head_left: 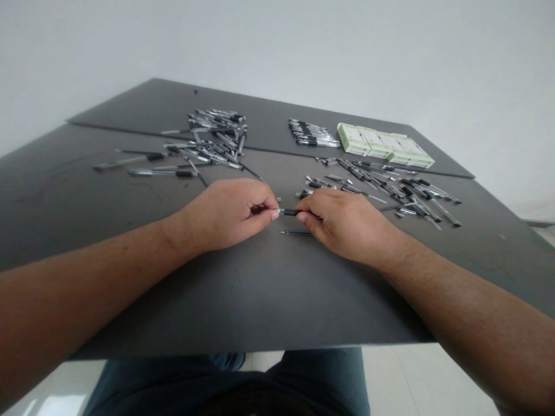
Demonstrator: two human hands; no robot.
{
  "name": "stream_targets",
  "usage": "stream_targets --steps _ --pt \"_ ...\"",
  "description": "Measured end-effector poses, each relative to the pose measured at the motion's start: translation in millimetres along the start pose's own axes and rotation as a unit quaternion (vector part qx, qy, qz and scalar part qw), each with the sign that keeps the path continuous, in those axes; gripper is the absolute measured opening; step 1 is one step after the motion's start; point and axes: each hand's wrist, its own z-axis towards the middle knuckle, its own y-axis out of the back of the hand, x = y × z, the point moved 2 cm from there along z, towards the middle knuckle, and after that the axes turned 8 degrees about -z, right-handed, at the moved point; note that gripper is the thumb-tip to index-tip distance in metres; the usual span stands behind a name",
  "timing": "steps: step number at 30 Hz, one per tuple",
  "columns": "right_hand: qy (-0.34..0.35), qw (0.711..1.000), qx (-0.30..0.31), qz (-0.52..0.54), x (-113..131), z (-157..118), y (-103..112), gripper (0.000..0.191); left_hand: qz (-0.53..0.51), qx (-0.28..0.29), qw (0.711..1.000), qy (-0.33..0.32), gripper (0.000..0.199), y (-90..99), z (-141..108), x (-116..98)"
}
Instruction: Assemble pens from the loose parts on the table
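Observation:
Between my hands, over the middle of the table, is a pen barrel (288,212) with a black grip, lying level. My left hand (243,209) pinches its left tip between thumb and forefinger. The other end is held by my right hand (336,219), whose fingers cover the rest of the barrel. Just below on the table lies a thin dark refill (295,233) with a metal tip, partly hidden under my right hand. Behind the right hand are loose pen parts (318,184), some with black grips.
A heap of pens and parts (217,138) spreads at the back left. Scattered pen pieces (403,190) lie to the right. A neat row of pens (313,134) sits at the back beside green and white boxes (384,144). The dark table (243,306) has its front edge near my lap.

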Motion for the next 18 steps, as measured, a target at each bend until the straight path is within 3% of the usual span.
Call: stream_targets --steps 6,9,15,18 --pt "-0.005 1.000 -0.006 0.010 -0.6 -0.1 0.7 0.010 0.006 0.001 1.000 -0.006 0.029 0.5 -0.8 -0.4" --pt "0.001 1.000 0.008 0.002 0.2 0.1 0.8 0.020 0.013 -0.001 1.000 -0.011 0.030 0.4 -1.0 -1.3" --pt "0.000 1.000 0.014 0.001 0.0 1.0 1.9 0.015 0.018 0.000 1.000 -0.021 0.030 0.7 -1.9 -2.4" --pt "0.004 1.000 0.029 -0.010 0.0 1.0 0.9 0.022 0.021 0.000 1.000 -0.022 0.029 1.0 -2.3 -2.8"
